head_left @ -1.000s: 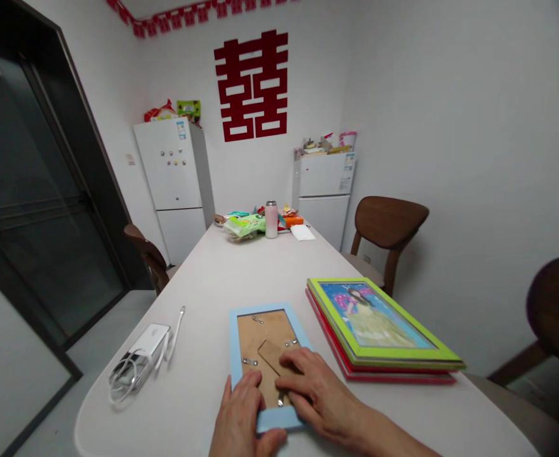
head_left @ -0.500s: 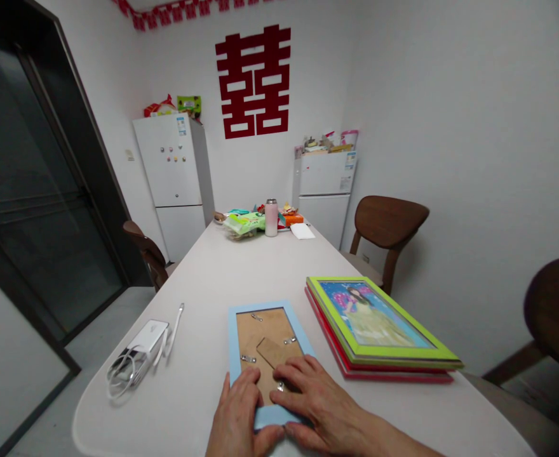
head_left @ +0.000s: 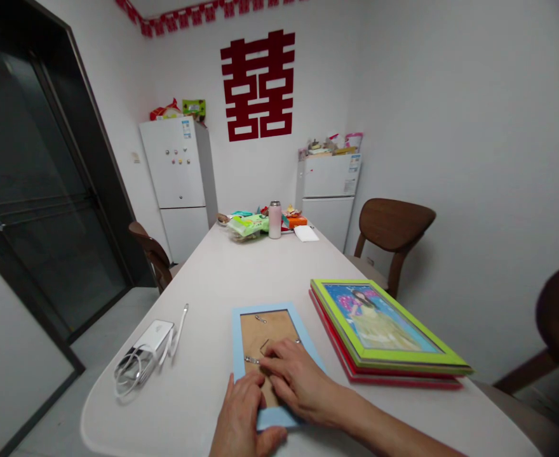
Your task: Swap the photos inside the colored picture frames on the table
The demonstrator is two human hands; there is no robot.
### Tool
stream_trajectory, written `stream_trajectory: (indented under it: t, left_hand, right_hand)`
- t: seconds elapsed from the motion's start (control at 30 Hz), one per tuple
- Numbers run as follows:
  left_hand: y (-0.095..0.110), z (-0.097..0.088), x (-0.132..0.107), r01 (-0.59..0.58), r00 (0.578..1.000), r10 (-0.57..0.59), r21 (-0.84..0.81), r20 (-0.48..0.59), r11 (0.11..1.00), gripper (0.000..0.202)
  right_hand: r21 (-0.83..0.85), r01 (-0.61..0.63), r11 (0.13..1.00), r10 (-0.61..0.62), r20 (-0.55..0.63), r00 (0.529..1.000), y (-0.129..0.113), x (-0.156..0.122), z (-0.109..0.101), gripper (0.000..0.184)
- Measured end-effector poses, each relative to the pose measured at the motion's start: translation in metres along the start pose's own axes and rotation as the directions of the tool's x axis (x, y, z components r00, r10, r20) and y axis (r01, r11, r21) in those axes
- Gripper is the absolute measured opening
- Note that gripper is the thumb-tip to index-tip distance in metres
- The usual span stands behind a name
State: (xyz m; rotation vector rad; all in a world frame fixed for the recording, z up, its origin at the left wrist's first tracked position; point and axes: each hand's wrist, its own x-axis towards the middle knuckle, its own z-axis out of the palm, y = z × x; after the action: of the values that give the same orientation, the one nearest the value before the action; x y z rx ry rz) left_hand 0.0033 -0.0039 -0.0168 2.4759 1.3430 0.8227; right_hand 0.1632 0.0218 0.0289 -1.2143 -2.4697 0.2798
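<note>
A light blue picture frame (head_left: pixel 241 330) lies face down on the white table (head_left: pixel 260 266) near its front edge, its brown backing board up with small metal clips. My left hand (head_left: pixel 244 416) rests on the frame's near left corner, thumb wrapped round the bottom edge and fingers flat on the backing. My right hand (head_left: pixel 293 381) lies over the middle of the backing, fingertips curled down at a clip on the left side. Nothing is lifted off the table.
A stack of frames, green (head_left: pixel 389 330) over red ones, lies just to the right. A white power bank with coiled cable (head_left: pixel 143 355) sits at the left. Snack packets and a pink bottle (head_left: pixel 274 219) stand at the far end. Wooden chairs (head_left: pixel 394 228) flank the table; two white fridges stand behind.
My right hand has slid left and forward across the backing, from the near right part to the left clip. My left hand stays on the near corner. The view shifted slightly.
</note>
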Motion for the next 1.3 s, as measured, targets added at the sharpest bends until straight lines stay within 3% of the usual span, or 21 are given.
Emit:
stream_trajectory:
  t: [0.17, 0.4, 0.47, 0.53, 0.63, 0.8, 0.97, 1.1, 1.23, 1.3]
  left_hand:
    - [0.002, -0.001, 0.002, 0.012, 1.000, -0.012, 0.004, 0.008, 1.000, 0.027]
    - [0.001, -0.002, 0.003, -0.002, 1.000, 0.002, 0.021, 0.017, 1.000, 0.025]
    - [0.001, -0.002, 0.002, 0.008, 1.000, -0.008, 0.015, 0.022, 1.000, 0.025]
    - [0.000, -0.003, 0.001, 0.020, 0.999, -0.020, 0.010, 0.029, 1.000, 0.026]
    - [-0.001, -0.001, 0.000, 0.015, 0.999, -0.016, 0.019, 0.037, 1.000, 0.025]
    - [-0.007, 0.006, -0.001, 0.002, 0.999, -0.005, 0.057, 0.052, 0.998, 0.027]
    - [-0.015, 0.005, 0.000, 0.010, 0.996, -0.014, 0.047, 0.084, 0.999, 0.027]
    - [-0.017, 0.010, 0.004, 0.015, 0.990, -0.022, 0.048, 0.142, 0.999, 0.033]
    - [-0.012, 0.024, 0.012, 0.027, 0.990, -0.047, 0.148, 0.132, 0.989, 0.040]
    - [-0.011, 0.023, 0.015, -0.019, 0.988, 0.001, 0.116, 0.158, 0.993, 0.037]
  right_hand:
    - [-0.086, -0.006, 0.996, 0.009, 0.045, 0.999, 0.003, 0.028, 0.015, 0.014]
    - [-0.114, 0.083, 0.990, -0.076, 0.067, 0.995, 0.006, 0.026, 0.016, 0.013]
    - [-0.081, 0.012, 0.997, -0.009, 0.041, 0.999, 0.013, 0.031, 0.015, 0.017]
    - [-0.043, -0.141, 0.989, 0.140, -0.020, 0.990, 0.023, 0.042, 0.014, 0.022]
    - [-0.017, -0.346, 0.938, 0.344, -0.085, 0.935, 0.041, 0.063, 0.016, 0.024]
    - [-0.004, -0.507, 0.862, 0.505, -0.085, 0.859, 0.061, 0.089, 0.029, 0.020]
    - [0.057, -0.613, 0.788, 0.615, -0.127, 0.778, 0.065, 0.099, 0.032, 0.019]
    - [0.158, -0.615, 0.773, 0.635, -0.164, 0.755, 0.060, 0.101, 0.028, 0.018]
    - [0.304, -0.480, 0.823, 0.549, -0.206, 0.810, 0.055, 0.087, 0.019, 0.021]
    - [0.357, -0.394, 0.847, 0.491, -0.241, 0.837, 0.054, 0.071, 0.009, 0.023]
